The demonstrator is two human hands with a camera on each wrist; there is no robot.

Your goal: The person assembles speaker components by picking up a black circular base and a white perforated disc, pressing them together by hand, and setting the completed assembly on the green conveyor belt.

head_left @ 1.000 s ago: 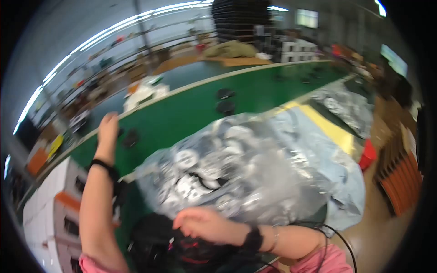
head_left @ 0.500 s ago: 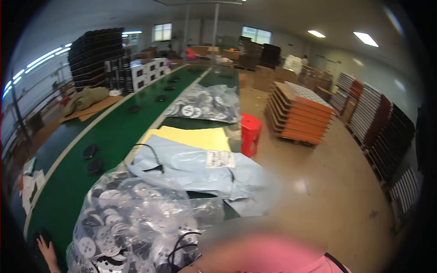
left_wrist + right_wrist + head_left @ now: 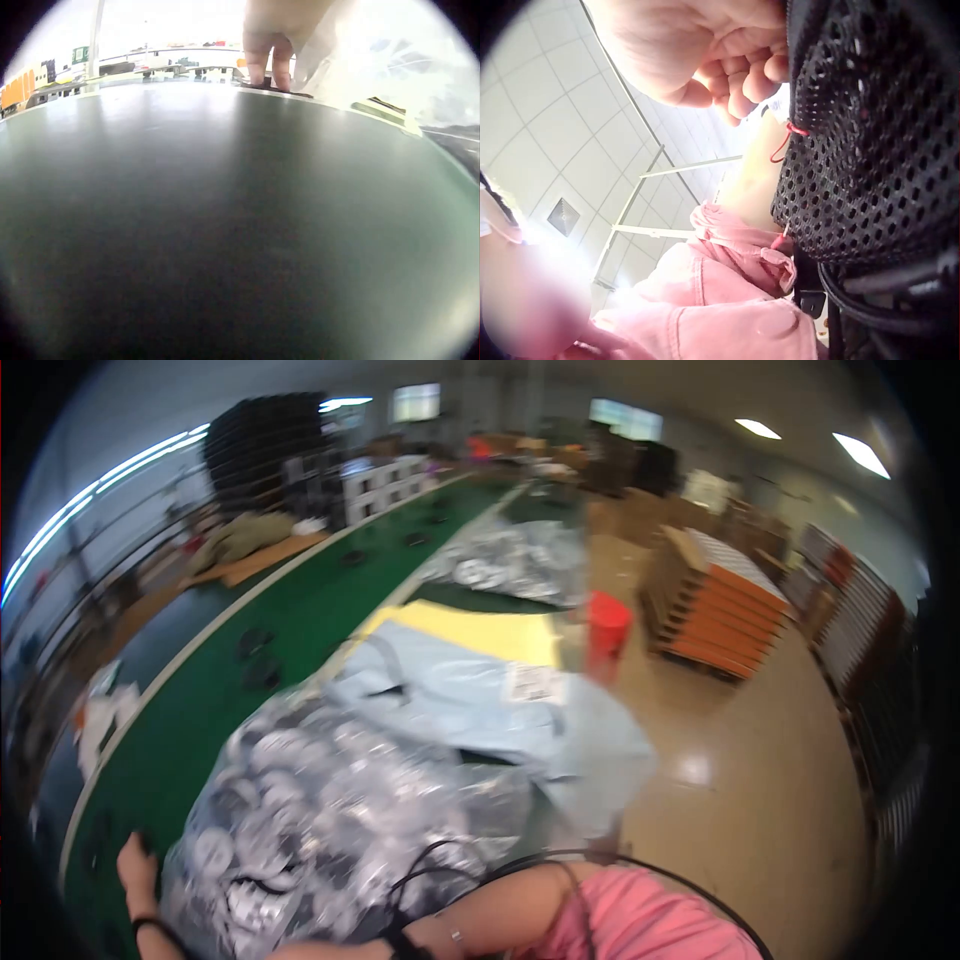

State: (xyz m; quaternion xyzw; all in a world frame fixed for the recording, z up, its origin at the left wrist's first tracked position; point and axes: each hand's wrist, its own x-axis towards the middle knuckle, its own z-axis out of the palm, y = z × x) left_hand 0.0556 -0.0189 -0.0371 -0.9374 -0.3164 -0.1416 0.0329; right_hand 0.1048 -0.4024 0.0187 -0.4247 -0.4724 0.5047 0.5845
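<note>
My left hand (image 3: 137, 868) is over the green belt at the lower left of the head view. In the left wrist view its fingers (image 3: 280, 66) point down, with their tips at a flat, dark round piece (image 3: 296, 94) on the belt, which they pinch. The palm and fingers of my right hand (image 3: 697, 56) show in the right wrist view, loosely curled with nothing in them. A large clear plastic bag (image 3: 340, 800) full of white and grey discs lies between the arms.
Two black round pieces (image 3: 262, 672) sit farther up the green belt (image 3: 200, 705). Beyond the bag lie a pale blue plastic sheet (image 3: 450, 695), a yellow sheet (image 3: 480, 630) and another bag of discs (image 3: 515, 565). A red stool (image 3: 606, 630) stands on the floor at right.
The head view has swung right, then slightly back left. My left hand, spread half a second ago, now has its fingers drawn in. The right hand has moved lower, to the bottom edge.
</note>
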